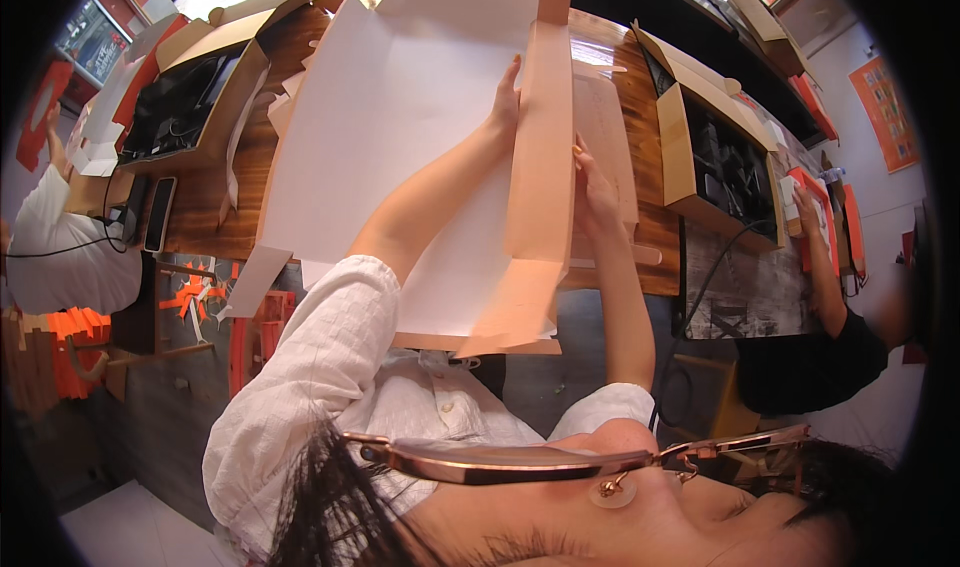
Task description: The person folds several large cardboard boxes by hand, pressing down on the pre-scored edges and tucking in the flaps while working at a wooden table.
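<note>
A large unfolded cardboard box blank (405,117), white inside, lies across the wooden table before me and overhangs its front edge. A long tan side panel (541,139) stands folded up along its right part. My left hand (506,108) holds this panel from the white inner side, thumb raised, other fingers partly hidden. Against the panel's outer side is my right hand (598,196), its fingertips at the fold. Beneath and to the right, another flat cardboard piece (611,132) shows under the blank. A loose end flap (517,304) hangs towards me.
Open cardboard boxes with black contents stand left (240,91) and right (679,169) on the wooden table (202,222). A phone (160,214) lies at left. People work on both sides, a white sleeve (37,214) left and a dark sleeve (847,357) right. A black cable (697,304) hangs at right.
</note>
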The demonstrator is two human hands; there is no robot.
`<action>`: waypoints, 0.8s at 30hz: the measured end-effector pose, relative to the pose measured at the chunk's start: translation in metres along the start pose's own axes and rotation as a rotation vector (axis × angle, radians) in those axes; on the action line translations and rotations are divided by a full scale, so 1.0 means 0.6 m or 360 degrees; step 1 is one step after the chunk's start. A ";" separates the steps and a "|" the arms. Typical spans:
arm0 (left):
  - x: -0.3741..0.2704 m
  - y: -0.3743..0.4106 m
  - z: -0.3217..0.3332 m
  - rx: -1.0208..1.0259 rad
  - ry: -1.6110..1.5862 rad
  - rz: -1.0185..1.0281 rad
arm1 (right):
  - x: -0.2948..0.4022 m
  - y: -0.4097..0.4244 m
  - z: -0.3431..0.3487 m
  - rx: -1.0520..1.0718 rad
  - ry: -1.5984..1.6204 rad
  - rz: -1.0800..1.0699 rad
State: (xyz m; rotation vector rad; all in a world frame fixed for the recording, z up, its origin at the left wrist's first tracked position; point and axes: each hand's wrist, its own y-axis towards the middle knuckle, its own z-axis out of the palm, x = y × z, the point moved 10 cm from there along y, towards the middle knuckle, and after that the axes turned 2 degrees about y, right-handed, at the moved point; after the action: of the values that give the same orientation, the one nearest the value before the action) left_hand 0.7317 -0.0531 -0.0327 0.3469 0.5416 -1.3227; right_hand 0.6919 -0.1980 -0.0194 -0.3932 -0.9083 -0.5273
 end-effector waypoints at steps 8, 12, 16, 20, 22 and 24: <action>-0.055 0.001 -0.042 -0.0065 0.0749 -0.0106 | 0.023 0.009 -0.037 -0.0352 -0.0910 -0.0068; -0.079 -0.028 -0.060 -0.0326 0.1219 -0.0116 | 0.040 0.005 -0.043 -0.0506 -0.1485 -0.0323; -0.120 -0.032 -0.097 -0.0537 0.1781 0.0035 | 0.027 0.015 -0.022 -0.0486 -0.1864 -0.0299; -0.151 -0.072 -0.028 -0.0947 0.2737 0.0582 | 0.009 0.022 -0.042 -0.0510 -0.2017 -0.0223; -0.145 -0.081 0.002 -0.0827 0.2921 0.0886 | 0.008 0.021 -0.032 -0.0533 -0.2025 -0.0195; -0.127 -0.081 0.021 -0.0635 0.3095 0.1102 | 0.006 0.022 -0.034 -0.0509 -0.2019 -0.0181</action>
State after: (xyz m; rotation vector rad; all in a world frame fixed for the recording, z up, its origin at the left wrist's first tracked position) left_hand 0.6751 -0.0086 0.0230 1.3131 1.9828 0.2056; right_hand 0.7146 -0.1991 -0.0292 -1.0189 -2.0806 -0.5035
